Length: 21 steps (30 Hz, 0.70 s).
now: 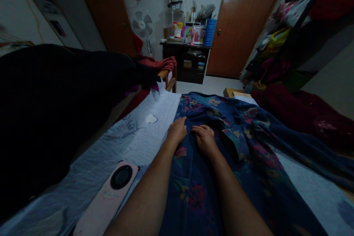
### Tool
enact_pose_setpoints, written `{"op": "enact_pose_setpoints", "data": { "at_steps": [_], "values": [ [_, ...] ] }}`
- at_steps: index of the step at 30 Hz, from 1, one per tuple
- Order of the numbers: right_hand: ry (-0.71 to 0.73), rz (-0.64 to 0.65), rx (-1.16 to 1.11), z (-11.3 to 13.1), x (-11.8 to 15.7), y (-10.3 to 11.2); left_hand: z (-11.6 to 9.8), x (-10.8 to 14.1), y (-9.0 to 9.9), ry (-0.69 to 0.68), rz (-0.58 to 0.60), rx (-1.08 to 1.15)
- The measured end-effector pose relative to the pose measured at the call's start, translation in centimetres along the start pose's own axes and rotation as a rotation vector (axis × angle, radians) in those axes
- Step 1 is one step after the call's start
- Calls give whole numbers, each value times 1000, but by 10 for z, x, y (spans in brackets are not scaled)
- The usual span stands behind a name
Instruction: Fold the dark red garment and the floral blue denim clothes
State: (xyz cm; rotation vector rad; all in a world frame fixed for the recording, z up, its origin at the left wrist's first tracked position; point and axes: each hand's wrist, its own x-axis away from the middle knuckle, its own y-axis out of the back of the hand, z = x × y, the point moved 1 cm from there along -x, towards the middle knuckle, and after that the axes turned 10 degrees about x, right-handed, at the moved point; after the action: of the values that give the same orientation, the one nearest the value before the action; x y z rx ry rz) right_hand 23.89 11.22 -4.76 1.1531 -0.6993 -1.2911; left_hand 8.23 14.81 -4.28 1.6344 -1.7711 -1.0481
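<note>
A dark blue garment with a floral print (pixel 199 195) lies spread out on the bed, one long sleeve (pixel 301 147) stretching off to the right. On its upper part, close to the left edge, rests my left hand (pixel 177 131), its fingers pointing away from me over the cloth. My right hand (pixel 204 137) lies a little to the right, back upward, fingers reaching left across the fabric. A small gap separates the two hands. Neither visibly grips the cloth, though the undersides of the fingers are hidden. Beside my right hand, a folded cuff or flap (pixel 235 143) stands slightly raised.
A pink phone (pixel 102 202) lies on the light bed sheet (pixel 129 143) at lower left. Dark bedding (pixel 55 110) is heaped at left, a dark red garment (pixel 306 114) lies at right. Beyond the bed are a fan (pixel 143 24) and a dark cabinet (pixel 181 70).
</note>
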Motion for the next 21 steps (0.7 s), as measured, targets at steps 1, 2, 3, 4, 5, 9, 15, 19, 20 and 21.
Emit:
{"op": "enact_pose_setpoints", "data": {
  "at_steps": [1,2,3,4,5,9,15,19,20,21],
  "values": [
    [-5,35,15,1,0,-1,2,0,1,2,6,-2],
    [-16,64,33,1,1,-3,4,0,2,2,22,-13],
    [-27,89,52,2,1,-3,6,0,3,1,44,-30],
    [-31,113,72,2,2,-4,7,1,3,2,69,-49],
    [-30,134,93,2,2,-3,9,2,4,6,91,-65],
    [-36,198,175,2,4,0,11,3,3,41,136,-64],
    [-73,236,213,2,4,3,10,3,5,52,139,-42],
    [-66,261,182,1,5,5,12,1,4,53,141,-30],
    [-52,276,177,1,5,6,13,1,3,54,141,-27],
    [-36,294,174,0,6,7,13,1,3,56,140,-24]
  ]
}}
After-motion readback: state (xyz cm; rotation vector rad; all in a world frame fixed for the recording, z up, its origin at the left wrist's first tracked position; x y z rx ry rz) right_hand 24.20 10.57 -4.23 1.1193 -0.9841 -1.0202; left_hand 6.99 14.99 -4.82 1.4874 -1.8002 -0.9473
